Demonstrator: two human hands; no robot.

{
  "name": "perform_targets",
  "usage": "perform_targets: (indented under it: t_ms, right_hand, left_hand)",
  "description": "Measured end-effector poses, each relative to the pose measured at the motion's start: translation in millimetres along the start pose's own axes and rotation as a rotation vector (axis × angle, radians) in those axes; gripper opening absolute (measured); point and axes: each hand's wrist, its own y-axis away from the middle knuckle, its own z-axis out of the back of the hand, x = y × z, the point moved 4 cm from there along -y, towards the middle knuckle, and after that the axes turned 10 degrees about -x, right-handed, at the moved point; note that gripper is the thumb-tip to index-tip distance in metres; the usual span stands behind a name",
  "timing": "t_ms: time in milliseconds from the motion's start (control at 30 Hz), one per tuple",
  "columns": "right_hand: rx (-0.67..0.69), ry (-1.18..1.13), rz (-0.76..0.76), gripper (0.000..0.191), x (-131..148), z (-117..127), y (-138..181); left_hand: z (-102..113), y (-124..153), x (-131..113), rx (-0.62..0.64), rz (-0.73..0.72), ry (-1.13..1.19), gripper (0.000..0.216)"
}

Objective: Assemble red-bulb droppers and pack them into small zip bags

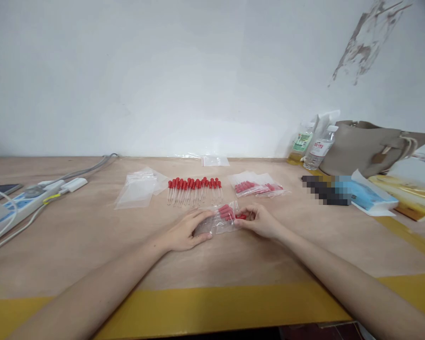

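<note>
In front of me lies a clear plastic bag (216,228) with several red-bulbed droppers inside, bulbs toward its right end. My left hand (188,231) grips the bag's left end between thumb and fingers. At the bag's right end, my right hand (261,222) pinches a dropper (241,216) by its red bulb; whether its tube is inside the bag I cannot tell. Just beyond, a row of loose droppers (194,189) lies with red bulbs pointing away from me. To the right rest filled bags of droppers (257,184), and flat bags (136,189) are stacked to the left.
Another flat bag (216,161) lies by the wall. A power strip (24,200) with cables occupies the left side. On the right are two bottles (318,148), a grey handbag (361,148), a blue tissue pack (370,193) and a yellow pack (407,196). Yellow tape (198,309) marks the front edge.
</note>
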Motion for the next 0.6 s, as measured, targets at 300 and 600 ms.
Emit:
perform_targets:
  t_ms: [300,600]
  right_hand:
    - [-0.158,0.141,-0.007,0.023,6,1,8]
    - [-0.140,0.132,-0.117,0.025,7,-2,13]
  left_hand:
    - [0,1,0,0.003,0.012,-0.001,0.052]
    - [-1,0,0,0.001,0.011,0.000,0.051]
